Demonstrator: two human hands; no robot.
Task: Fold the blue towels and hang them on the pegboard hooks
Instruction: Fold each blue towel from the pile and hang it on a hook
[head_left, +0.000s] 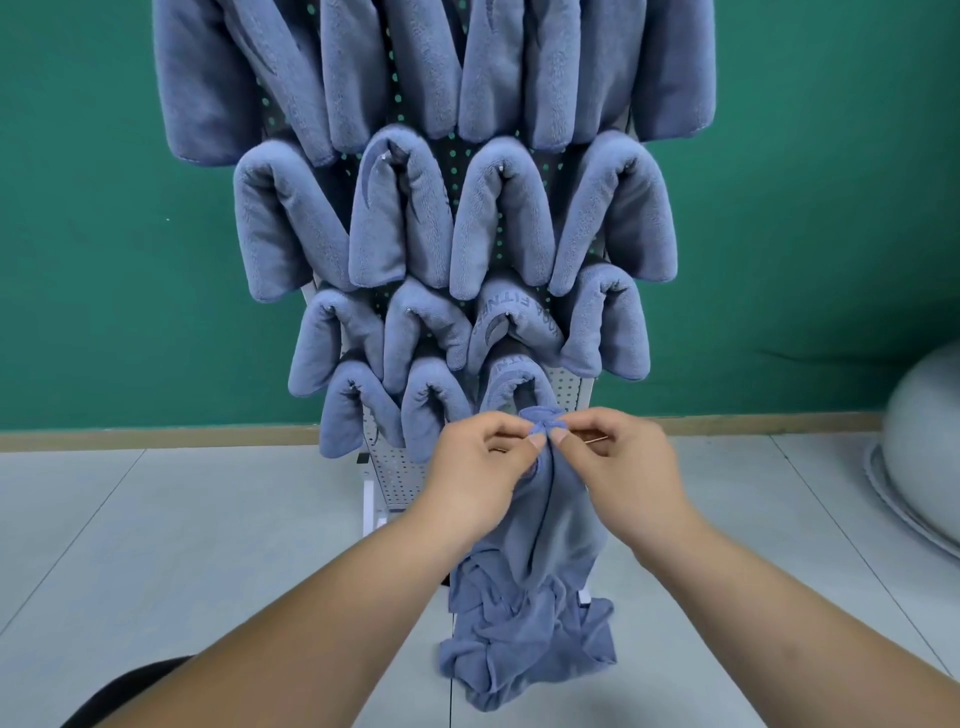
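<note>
While the left hand and right hand pinched its bunched top edge close together, the unfolded blue towel hung crumpled toward the floor before the pegboard, at its bare lower right corner. Folded towels filled the rows above. The two-handed pinch probably served to straighten the cloth for folding.

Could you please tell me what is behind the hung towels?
A perforated pegboard shows through the gaps between the towels and below them. The rest of the board is covered by them.
</note>
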